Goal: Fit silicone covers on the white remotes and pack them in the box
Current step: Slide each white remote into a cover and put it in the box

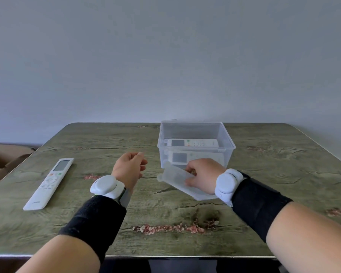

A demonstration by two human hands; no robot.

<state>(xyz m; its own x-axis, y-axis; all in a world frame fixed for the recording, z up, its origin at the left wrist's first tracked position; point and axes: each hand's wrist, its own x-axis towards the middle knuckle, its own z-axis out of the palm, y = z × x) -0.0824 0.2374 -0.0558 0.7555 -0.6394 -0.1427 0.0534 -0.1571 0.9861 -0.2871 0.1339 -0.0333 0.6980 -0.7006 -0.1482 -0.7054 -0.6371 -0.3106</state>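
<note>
Closest to the camera are two forearms with black sleeves (95, 219) and a chunky white wrist unit (104, 186) strapped on each. The left hand (127, 169) hangs just above the table (165, 213), fingers loosely curled, thumb near the fingertips, nothing in it. The right hand (202, 175) has the silicone cover (175, 178), fingers and thumb wrapped round one end. The cover is a frosted, see-through sleeve, long and flat, angled up-left with its free end pointing toward the left hand. Its lower end looks like it sits on or right above the tabletop, can't tell which.

Off to the left, well apart from both hands, a bare white remote (49, 183) lies face up on the table, screen end pointing away.

Just beyond the right hand is the clear box (195, 127), lid off, with two white remotes inside: a lower remote (185, 156) seen through the front wall and an upper remote (193, 143) behind it, both lying sideways, screens to the left.
</note>
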